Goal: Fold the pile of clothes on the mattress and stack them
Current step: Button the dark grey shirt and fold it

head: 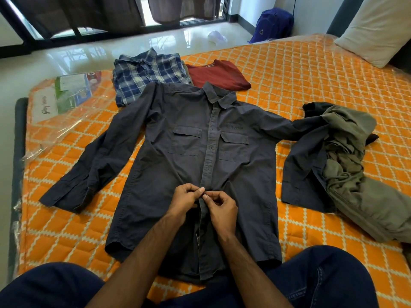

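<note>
Grey shirt lies flat, centre of mattress. Left hand & right hand each pinch the placket w/ a narrow grip. Button fully, smooth fabric before folding.

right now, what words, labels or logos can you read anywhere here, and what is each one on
Nothing here reads cleanly.
Dark stitched word above the chest pocket of the grey shirt: letters too faint to read.
Handwriting-style print on the packaging label under the mattress's plastic wrap: seen upside down, too blurred.
Small print on that label's white and green panels: too small.
Small logo on the blue backpack: a shape, no letters legible.
</note>
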